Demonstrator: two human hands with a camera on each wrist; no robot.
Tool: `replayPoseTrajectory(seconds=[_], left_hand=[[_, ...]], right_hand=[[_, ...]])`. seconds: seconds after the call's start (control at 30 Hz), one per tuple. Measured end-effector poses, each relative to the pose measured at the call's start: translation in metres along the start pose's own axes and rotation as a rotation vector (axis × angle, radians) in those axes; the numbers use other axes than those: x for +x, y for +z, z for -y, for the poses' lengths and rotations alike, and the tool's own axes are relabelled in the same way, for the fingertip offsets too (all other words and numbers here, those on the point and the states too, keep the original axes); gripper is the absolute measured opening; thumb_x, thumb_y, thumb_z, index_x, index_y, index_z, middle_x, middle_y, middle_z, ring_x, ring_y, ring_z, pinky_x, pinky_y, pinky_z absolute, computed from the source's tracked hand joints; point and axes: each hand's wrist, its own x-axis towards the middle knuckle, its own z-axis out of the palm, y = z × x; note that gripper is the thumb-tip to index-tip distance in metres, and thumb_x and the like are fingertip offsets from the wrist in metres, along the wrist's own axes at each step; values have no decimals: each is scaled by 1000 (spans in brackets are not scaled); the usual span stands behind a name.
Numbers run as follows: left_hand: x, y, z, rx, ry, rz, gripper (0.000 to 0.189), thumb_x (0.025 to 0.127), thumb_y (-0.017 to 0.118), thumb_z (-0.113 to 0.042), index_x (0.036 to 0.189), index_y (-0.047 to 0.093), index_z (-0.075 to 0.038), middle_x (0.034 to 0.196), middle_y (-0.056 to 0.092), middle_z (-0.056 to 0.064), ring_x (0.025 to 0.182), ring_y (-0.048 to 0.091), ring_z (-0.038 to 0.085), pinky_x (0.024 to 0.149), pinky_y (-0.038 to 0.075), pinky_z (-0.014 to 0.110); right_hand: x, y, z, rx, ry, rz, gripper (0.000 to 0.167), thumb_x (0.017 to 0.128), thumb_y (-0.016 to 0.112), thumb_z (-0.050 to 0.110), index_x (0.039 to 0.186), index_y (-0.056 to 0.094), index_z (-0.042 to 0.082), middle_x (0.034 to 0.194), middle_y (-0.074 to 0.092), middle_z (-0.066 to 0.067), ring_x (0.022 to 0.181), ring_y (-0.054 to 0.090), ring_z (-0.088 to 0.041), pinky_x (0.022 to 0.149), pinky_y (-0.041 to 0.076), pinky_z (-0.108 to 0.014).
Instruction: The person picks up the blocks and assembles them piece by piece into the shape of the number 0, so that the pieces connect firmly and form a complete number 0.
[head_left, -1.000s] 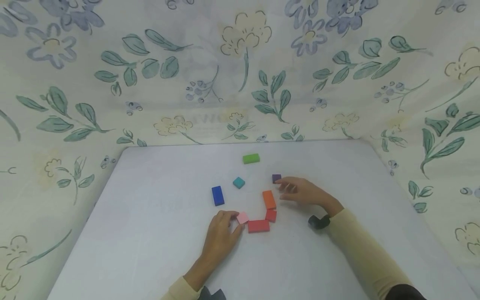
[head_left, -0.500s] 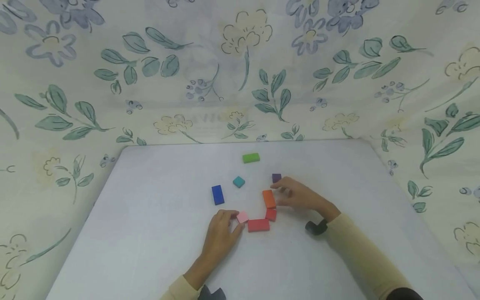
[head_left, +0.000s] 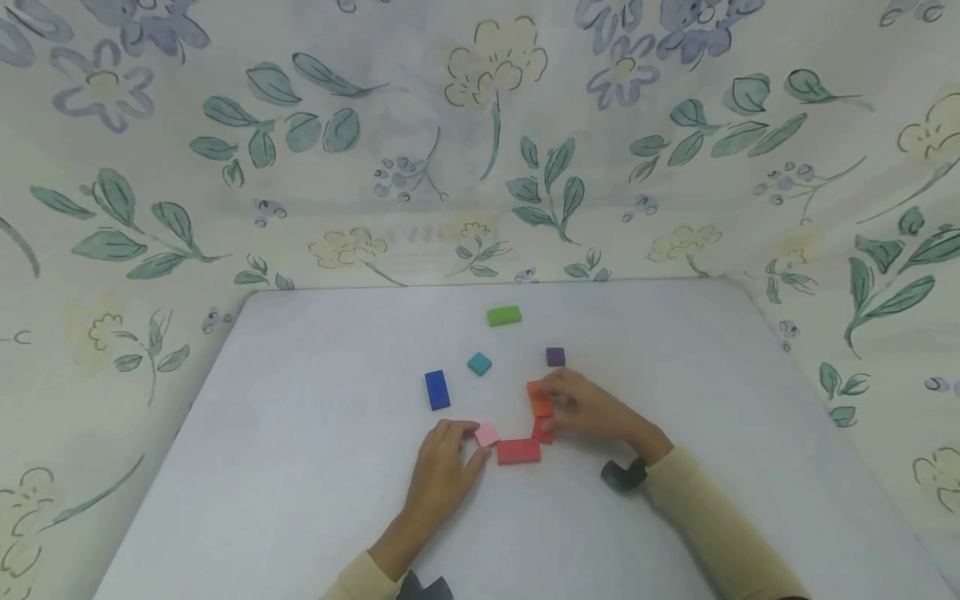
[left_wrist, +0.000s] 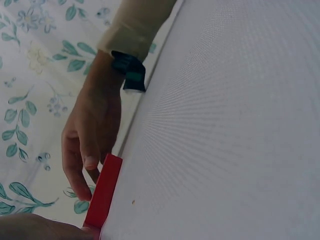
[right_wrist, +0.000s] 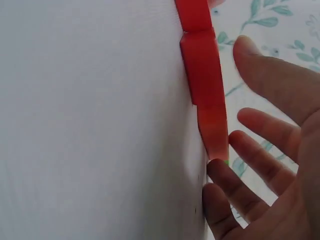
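Note:
My left hand pinches the pink block between thumb and index finger. A long red block lies beside it, also tall in the left wrist view. From its right end a small red block and an orange block run away from me in a curve. Over these two hovers my right hand, its index finger overlapping the orange block in the head view. In the right wrist view the right hand has its thumb and fingers spread, with fingertips near the orange block's end and nothing gripped.
Other blocks lie loose on the white table: blue, teal, green and purple. Floral cloth stands behind the table and along its sides. A dark band sits at my right wrist.
My right hand has moved from the purple block toward me and left, over the orange and small red blocks. The left hand stays at the pink block.

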Motion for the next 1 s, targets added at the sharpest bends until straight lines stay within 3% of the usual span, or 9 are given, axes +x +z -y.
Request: replayPoseTrajectory(seconds=[0.13,0.5,1.0], left_hand=[[1,-1,0,2,-1,-1,35,86,79,-22,117,66,-13,102,61,-2,89,55,11,78,51,28],[-1,-1,1,19,14,-11,36,86,79,-23,118,66,-15,100,60,-3,91,55,10,79,51,28],[-3,-2,0,29,55,-33,36,85,80,-17,117,66,-12,102,62,1,97,60,16,82,53,32]], right_hand=[[-1,3,0,-4,26,-11,54,85,80,29,135,61,23,136,54,3,130,49,-20,107,47,-45],[-3,9,-4,-59,-37,-51,50,85,80,26,132,64,20,138,54,2,134,47,-24,108,46,-46],[-5,12,-5,-50,12,-64,52,84,81,31,132,63,25,139,53,6,136,46,-21,108,46,-46]])
